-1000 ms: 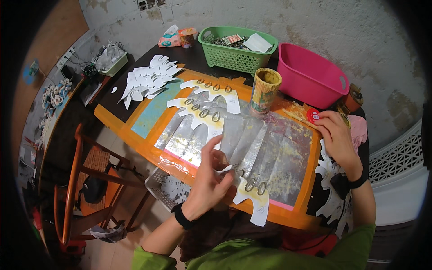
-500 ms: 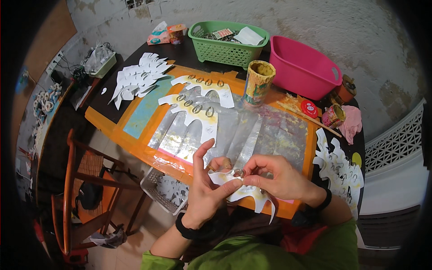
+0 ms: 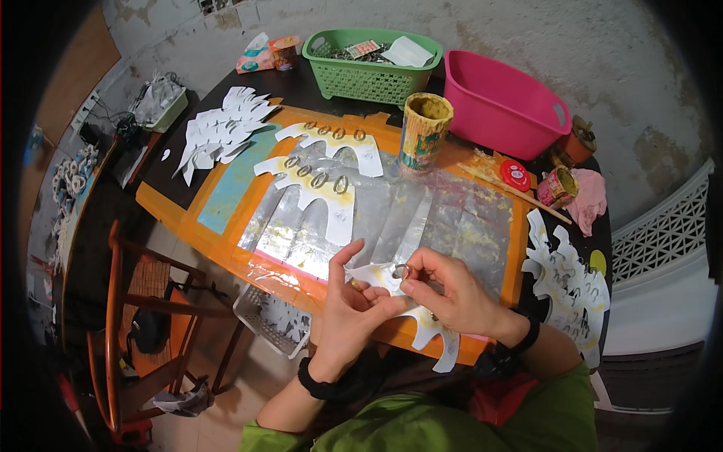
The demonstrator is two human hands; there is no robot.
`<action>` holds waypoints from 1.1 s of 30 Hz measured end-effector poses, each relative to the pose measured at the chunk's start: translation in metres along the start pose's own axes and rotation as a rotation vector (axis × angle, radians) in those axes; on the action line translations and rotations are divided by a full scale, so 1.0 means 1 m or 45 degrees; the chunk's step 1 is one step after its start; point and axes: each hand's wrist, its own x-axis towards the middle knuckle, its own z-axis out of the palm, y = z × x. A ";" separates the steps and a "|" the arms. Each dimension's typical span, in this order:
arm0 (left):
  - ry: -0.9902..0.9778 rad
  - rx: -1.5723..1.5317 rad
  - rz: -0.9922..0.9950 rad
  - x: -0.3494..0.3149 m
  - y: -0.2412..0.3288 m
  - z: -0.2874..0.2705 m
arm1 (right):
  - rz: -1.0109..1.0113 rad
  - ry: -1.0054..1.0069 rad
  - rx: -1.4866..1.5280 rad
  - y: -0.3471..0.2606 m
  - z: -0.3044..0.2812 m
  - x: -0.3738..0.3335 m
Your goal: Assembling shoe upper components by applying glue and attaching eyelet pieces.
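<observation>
Near the table's front edge, a white scalloped cut-out piece [image 3: 427, 327] with yellowish smears hangs from my left hand [image 3: 345, 316], its thumb pressed on it and index finger raised. My right hand [image 3: 452, 295] pinches a small metal ring [image 3: 404, 272] between thumb and fingertips, at the piece's upper edge. Part of the piece is hidden behind my fingers. Beyond my hands lie two similar pieces, a nearer one [image 3: 340, 211] and a farther one [image 3: 367, 158], each with a row of metal rings along its yellow-stained band.
Plain white cut-outs [image 3: 218, 134] are piled at the far left, ringed ones [image 3: 568, 282] at the right. Behind stand a glue-crusted can [image 3: 426, 135], a green basket [image 3: 369, 79] of metal parts and a pink tub [image 3: 504, 113]. A wooden stick [image 3: 527, 197] lies near a small can [image 3: 558, 187].
The ring between my right fingertips has come up slightly and shows more plainly. The lower end of the held piece has swung a little. The whole view has shifted slightly.
</observation>
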 end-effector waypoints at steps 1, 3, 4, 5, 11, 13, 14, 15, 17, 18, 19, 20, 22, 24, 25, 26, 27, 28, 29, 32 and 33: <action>0.002 0.000 -0.003 0.002 0.004 0.004 | -0.002 -0.020 0.007 0.000 -0.001 -0.001; 0.035 -0.033 -0.096 0.004 0.017 0.016 | 0.038 -0.028 0.102 0.000 -0.003 -0.002; 0.033 -0.032 -0.098 0.005 0.014 0.014 | 0.079 -0.034 0.193 -0.001 -0.003 -0.002; 0.001 -0.056 -0.048 0.008 0.007 0.010 | 0.081 -0.031 0.193 -0.002 -0.007 -0.002; 0.059 -0.164 0.089 0.003 0.000 0.001 | 0.334 -0.057 0.479 -0.012 -0.012 0.002; 0.058 -0.183 0.118 0.004 -0.001 0.002 | 0.103 -0.100 0.027 -0.013 -0.006 -0.004; 0.052 -0.161 0.150 0.005 -0.001 0.003 | 0.105 -0.097 0.025 -0.015 -0.007 -0.004; 0.050 -0.134 0.182 0.004 -0.002 0.003 | 0.040 -0.095 -0.146 -0.016 -0.006 -0.005; 0.055 -0.149 0.173 0.003 0.003 0.007 | -0.024 -0.090 -0.315 -0.014 -0.006 -0.005; 0.056 -0.168 0.167 0.003 0.005 0.009 | -0.139 -0.062 -0.381 -0.011 -0.006 -0.005; 0.052 -0.168 0.165 0.003 0.003 0.007 | -0.253 -0.035 -0.447 -0.009 -0.006 -0.005; 0.021 -0.151 0.137 0.005 0.000 0.004 | -0.250 -0.030 -0.448 -0.009 -0.007 -0.005; -0.004 -0.128 0.113 0.002 0.002 0.001 | -0.479 -0.005 -0.613 -0.010 -0.009 -0.004; -0.079 -0.114 0.082 -0.003 0.006 0.001 | -0.544 -0.004 -0.673 -0.014 -0.011 -0.003; -0.079 -0.114 0.080 -0.004 0.002 0.000 | -0.608 -0.004 -0.733 -0.015 -0.012 -0.003; -0.122 -0.128 0.081 -0.005 -0.003 -0.001 | -0.606 -0.004 -0.732 -0.013 -0.014 -0.002; -0.164 -0.142 0.082 -0.006 -0.006 0.000 | -0.639 -0.019 -0.760 -0.010 -0.017 -0.002; -0.149 -0.131 0.060 -0.007 -0.006 0.004 | -0.672 -0.034 -0.787 -0.008 -0.018 -0.001; -0.138 -0.125 0.066 -0.010 0.000 0.007 | -0.682 -0.039 -0.777 -0.007 -0.017 0.000; -0.103 -0.082 -0.038 -0.008 0.006 0.009 | -0.646 -0.058 -0.671 -0.002 -0.019 0.001; -0.084 -0.205 -0.129 -0.008 0.007 0.007 | -0.544 -0.129 -0.583 -0.003 -0.021 0.002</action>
